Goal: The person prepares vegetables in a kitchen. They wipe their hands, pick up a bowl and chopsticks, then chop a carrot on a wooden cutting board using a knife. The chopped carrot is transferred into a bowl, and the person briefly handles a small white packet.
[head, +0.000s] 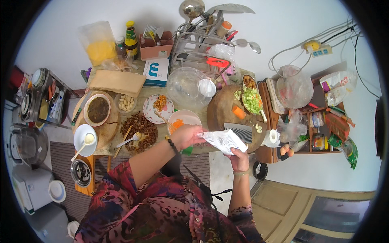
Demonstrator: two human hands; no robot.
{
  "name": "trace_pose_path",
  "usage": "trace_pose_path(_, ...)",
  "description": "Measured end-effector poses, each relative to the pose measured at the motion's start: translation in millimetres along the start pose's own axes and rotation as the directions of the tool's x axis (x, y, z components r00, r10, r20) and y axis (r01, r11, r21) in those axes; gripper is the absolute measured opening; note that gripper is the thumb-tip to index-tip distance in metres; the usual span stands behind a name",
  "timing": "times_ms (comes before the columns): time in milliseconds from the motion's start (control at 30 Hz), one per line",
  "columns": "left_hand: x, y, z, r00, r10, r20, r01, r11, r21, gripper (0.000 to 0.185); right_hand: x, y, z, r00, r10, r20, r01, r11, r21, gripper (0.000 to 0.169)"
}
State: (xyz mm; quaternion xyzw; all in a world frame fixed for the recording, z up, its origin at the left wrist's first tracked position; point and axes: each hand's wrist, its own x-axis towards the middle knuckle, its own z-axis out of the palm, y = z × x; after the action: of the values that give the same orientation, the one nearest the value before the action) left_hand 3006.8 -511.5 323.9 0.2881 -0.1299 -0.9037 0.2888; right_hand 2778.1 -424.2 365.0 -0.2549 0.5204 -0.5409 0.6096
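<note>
A white paper-like packet (225, 140) bearing print is held between both hands above the table's front edge. My left hand (189, 136) grips its left corner, and my right hand (239, 158) holds its lower right end. Just beyond the left hand stands a pale bowl (194, 116) of diced carrot (176, 124), partly hidden by that hand. A cleaver (243, 132) lies on the round chopping board (217, 104) past the packet, near a carrot piece (239, 111) and a dish of chopped cabbage (253, 98).
Left lie a dark crumbly food heap (141, 121), a white spoon (129, 139) and a patterned plate (149, 111). A bowl of brown sauce (97, 109) sits on a wooden board (114, 129). A clear plastic basin (184, 85) stands behind; a paper roll (267, 139) is right.
</note>
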Motion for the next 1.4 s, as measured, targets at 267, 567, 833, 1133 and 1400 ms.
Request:
trace_pose_path(267,-2,3,-1,1.000,-0.017,0.006,0.017,1.000,0.008,0.032,4,2,1,0.999,-0.005,-0.032,0.004,1.000,-0.031,0.057)
trace_pose_path(567,7,-2,-14,1.000,0.017,0.011,-0.017,0.999,0.027,0.031,9,10,-6,0.998,0.057,-0.012,-0.057,0.998,-0.013,0.056)
trace_pose_path(833,-5,6,-9,0.999,0.032,-0.013,-0.032,0.999,0.014,0.032,5,7,3,0.998,0.052,0.020,-0.052,0.999,0.006,0.054)
trace_pose_path(1133,0,5,-20,1.000,0.025,-0.005,-0.025,1.000,-0.013,0.034,5,11,7,0.999,0.037,0.029,-0.038,0.999,0.029,0.054)
trace_pose_path(1400,1,1,-21,0.999,0.035,0.004,-0.035,0.999,0.023,0.033,7,16,4,0.999,0.043,0.018,-0.042,0.999,-0.011,0.054)
